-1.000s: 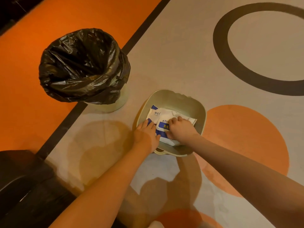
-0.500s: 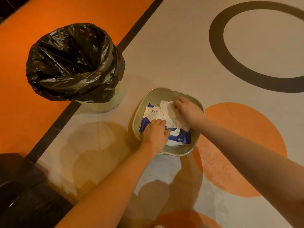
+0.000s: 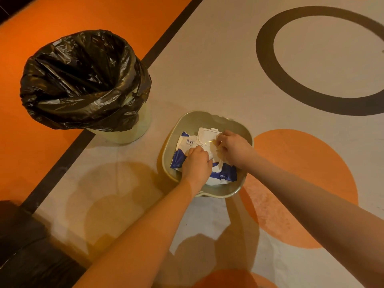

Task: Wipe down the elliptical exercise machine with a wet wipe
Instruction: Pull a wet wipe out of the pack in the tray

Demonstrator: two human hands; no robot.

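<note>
Head view: left hand presses wipe pack; right hand pinches a wipe.

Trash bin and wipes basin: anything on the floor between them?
Nothing: head view shows bare floor between the trash bin and basin.

I see a floor of pale grey marked with orange discs, a dark grey ring at the far right, and a black stripe edging a solid orange field on the left. The bin is pale cream-green, lined with a glossy black bag. My basin is muted sage green. In it, the wipes pack is white with deep blue corners and dark lettering; its flip lid is plain white
</note>
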